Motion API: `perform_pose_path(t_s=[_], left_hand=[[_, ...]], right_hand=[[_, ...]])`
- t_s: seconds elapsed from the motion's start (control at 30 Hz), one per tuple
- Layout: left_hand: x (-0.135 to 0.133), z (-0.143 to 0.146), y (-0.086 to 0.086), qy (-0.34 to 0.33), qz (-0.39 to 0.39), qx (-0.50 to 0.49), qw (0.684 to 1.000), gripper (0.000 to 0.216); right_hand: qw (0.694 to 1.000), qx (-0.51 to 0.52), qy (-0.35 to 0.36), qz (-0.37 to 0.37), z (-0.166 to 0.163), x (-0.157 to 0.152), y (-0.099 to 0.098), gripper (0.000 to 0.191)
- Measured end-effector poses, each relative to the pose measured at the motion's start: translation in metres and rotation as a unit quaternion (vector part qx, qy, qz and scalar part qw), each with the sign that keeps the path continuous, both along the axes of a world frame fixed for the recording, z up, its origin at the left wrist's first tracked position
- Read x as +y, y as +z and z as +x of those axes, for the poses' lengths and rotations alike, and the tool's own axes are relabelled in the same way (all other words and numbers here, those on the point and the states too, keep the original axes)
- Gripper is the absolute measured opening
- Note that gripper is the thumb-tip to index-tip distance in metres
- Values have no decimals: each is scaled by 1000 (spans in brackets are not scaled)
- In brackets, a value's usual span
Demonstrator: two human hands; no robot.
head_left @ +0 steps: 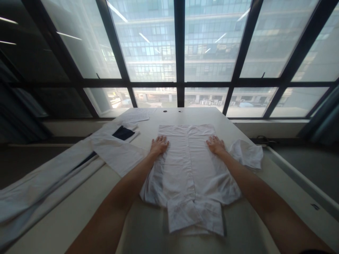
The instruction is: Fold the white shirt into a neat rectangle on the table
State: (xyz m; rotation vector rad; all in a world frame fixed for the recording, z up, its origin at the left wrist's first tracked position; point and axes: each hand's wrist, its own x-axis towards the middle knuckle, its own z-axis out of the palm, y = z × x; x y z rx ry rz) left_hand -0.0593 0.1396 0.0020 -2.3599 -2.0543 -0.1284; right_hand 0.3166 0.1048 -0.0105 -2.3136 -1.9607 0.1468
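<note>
On the table, had left hand and right hand pressed flat on the white shirt. Fingers spread apart, gripping nothing. Spotted more white cloth off left.

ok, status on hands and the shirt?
Left hand open, flat on white shirt. Right hand same, opposite edge. Crumpled cloth by right wrist.

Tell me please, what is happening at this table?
A person has a white shirt spread on the table by the windows. The left hand and right hand lie flat and open on its two side edges. One sleeve sticks out on the right. More white clothes and a dark cloth lie to the left.
</note>
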Motion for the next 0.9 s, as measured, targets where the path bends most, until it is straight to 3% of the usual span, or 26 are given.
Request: perform_pose_path(t_s=[0.1,0.2,0.27,0.37,0.57,0.7,0.9], left_hand=[[-4,3,7,5,-10,5,1000,62],[-10,16,17,-4,8,19,1000,62],[-18,27,21,-49,25,20,998,61],[-39,36,18,-152,6,0,988,60],[-108,6,6,-284,-16,-20,958,60],[-141,-9,8,-289,-17,-7,957,60],[-173,-7,9,-276,-18,1,961,62]], right_hand=[[1000,-8,-3,14,-3,-5,5,67],[994,-59,2,91,-18,-14,15,62],[987,-77,38,133,-37,-24,22,59],[986,-22,118,116,-67,-47,24,58],[963,64,246,85,-81,-113,11,54],[963,80,250,63,-66,-136,8,55],[961,68,264,37,-60,-162,4,59]])
